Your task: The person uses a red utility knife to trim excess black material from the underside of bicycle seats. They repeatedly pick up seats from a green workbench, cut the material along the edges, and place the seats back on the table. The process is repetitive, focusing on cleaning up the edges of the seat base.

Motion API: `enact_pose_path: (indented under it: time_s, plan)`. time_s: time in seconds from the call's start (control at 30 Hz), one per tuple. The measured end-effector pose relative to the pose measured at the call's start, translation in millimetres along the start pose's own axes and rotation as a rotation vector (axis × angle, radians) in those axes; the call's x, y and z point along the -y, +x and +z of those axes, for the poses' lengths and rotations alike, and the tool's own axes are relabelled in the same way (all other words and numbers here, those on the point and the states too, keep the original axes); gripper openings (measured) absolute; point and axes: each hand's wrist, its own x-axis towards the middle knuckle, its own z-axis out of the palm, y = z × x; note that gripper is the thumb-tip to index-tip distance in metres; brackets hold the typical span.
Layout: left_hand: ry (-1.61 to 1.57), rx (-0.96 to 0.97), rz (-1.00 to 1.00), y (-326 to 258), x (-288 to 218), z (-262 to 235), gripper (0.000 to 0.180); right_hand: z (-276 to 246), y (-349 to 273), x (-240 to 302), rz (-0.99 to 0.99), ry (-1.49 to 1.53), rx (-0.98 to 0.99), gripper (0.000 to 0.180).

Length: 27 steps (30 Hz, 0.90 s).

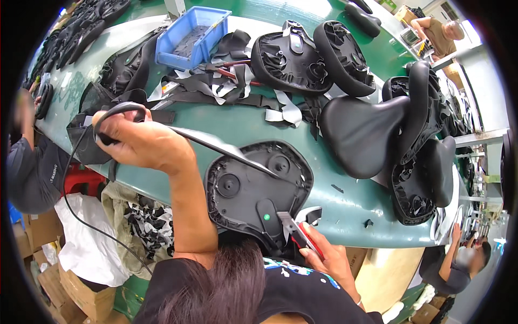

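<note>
Blue bin holding dark scraps, left hand gripping black strip, right hand clasping red-handled pliers

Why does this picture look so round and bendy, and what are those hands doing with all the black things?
The picture comes from a small camera worn on a person's head, looking down. Its wide lens bends straight edges, so everything looks round. The dark hair at the bottom belongs to a person bent over the green table. The left hand is raised and grips a black-handled tool with a cord. The right hand holds red-handled pliers against an upside-down bicycle saddle. More black saddles, strips of cut cloth and a blue bin lie on the table. Other people work nearby.
</note>
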Motion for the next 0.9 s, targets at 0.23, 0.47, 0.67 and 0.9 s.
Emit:
enact_pose_path:
  time_s: [0.23,0.47,0.67,0.9]
  plan:
    - [0.136,0.835,-0.161,-22,17,-27,0.02,-25,66,19,-0.251,-0.221,-0.444,0.049]
    - [-0.396,0.208,-0.192,9,-52,20,0.028,-28,120,41,-0.354,-0.85,-0.3,0.052]
    - [0.339,0.635,0.299,67,-26,-37,0.033,-39,109,18,-0.365,-0.48,-0.282,0.044]
    - [0.597,1.632,-0.797,19,12,-81,0.06,-37,176,30,-0.277,0.076,-0.03,0.029]
